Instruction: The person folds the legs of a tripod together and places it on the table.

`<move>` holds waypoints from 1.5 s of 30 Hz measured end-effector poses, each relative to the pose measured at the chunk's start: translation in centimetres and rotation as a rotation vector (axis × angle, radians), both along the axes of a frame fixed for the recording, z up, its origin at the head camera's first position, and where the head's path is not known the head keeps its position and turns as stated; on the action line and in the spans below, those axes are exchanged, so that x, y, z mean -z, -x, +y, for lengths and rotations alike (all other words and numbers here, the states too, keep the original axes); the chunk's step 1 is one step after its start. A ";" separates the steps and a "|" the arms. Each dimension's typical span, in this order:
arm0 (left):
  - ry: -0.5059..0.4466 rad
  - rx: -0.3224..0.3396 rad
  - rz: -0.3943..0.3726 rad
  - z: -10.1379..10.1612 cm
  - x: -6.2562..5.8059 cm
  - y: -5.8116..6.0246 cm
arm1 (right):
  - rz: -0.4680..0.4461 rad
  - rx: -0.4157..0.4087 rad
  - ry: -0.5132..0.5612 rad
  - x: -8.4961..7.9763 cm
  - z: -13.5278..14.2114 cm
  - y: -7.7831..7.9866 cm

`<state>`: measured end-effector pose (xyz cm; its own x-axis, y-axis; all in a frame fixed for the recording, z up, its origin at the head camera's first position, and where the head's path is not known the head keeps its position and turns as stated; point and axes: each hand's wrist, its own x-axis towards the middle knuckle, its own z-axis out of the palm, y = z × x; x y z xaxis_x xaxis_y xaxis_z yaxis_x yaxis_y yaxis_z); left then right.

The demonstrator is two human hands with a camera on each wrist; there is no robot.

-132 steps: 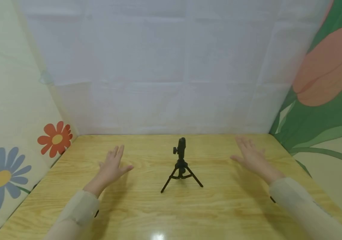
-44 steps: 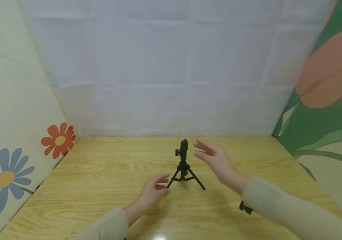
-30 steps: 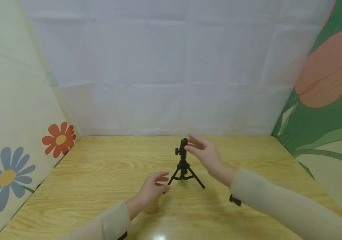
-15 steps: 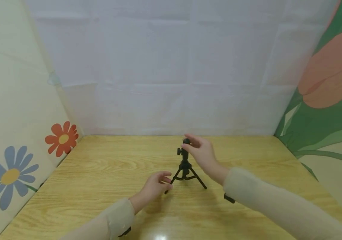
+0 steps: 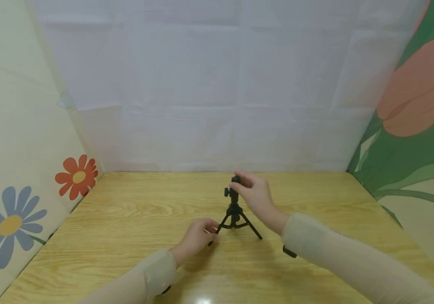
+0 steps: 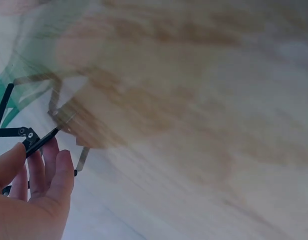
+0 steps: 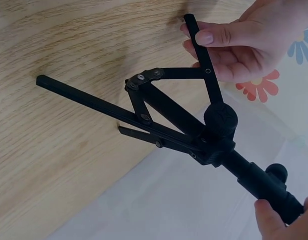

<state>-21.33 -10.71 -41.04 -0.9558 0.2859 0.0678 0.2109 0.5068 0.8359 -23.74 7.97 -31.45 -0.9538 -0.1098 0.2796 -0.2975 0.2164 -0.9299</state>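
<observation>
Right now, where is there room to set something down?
The table is bare on the left, between the red flower and the left hand, and at far right, between the right hand and the tulip wall. It's crowded around the tripod: the left hand pinches a leg and the right hand grips its top.

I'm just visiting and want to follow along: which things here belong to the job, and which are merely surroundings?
Part of the job:
black tripod
left hand, pinching one tripod leg
right hand, gripping its upper end

Just surroundings:
wooden table
white backdrop
flower-patterned side panels
</observation>
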 end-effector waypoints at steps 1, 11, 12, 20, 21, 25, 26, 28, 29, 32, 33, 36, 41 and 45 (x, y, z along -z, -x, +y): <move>0.001 -0.003 0.001 0.0 0.0 0.0 | -0.002 0.000 0.002 0.0 0.0 0.0; -0.013 0.004 0.013 0.0 -0.1 -0.2 | -0.002 -0.002 -0.011 0.2 0.1 0.0; -0.012 0.004 0.013 0.0 -0.1 -0.2 | 0.004 -0.002 -0.019 0.2 0.2 0.0; -0.006 0.007 -0.004 0.0 -0.2 0.0 | 0.036 0.011 -0.105 0.3 0.3 0.3; -0.001 0.006 -0.002 0.0 -0.2 0.0 | 0.036 0.009 -0.107 0.4 0.3 0.4; 0.010 0.005 0.011 0.0 -0.3 0.1 | 0.020 -0.014 -0.087 0.6 0.4 0.6; 0.013 0.005 0.013 0.0 -0.3 0.1 | 0.010 -0.029 -0.073 0.7 0.5 0.7; 0.015 0.003 0.015 0.0 -0.3 0.1 | -0.015 -0.064 -0.041 0.8 0.7 1.0; 0.018 0.004 0.015 0.0 -0.3 0.2 | -0.028 -0.081 -0.029 0.9 0.8 1.1; 0.021 0.003 0.016 0.0 -0.2 0.2 | -0.049 -0.136 -0.009 1.0 1.2 1.5; 0.019 0.004 0.018 -0.1 -0.2 0.2 | -0.043 -0.151 -0.016 1.0 1.3 1.6; 0.009 0.003 0.022 -0.1 -0.2 0.3 | -0.022 -0.195 -0.027 1.1 1.6 1.8; -0.019 -0.014 0.012 0.0 -0.1 0.3 | -0.032 -0.221 -0.009 1.2 1.6 1.9; -0.033 -0.042 0.010 0.1 0.0 0.3 | -0.042 -0.217 0.025 1.2 1.5 1.8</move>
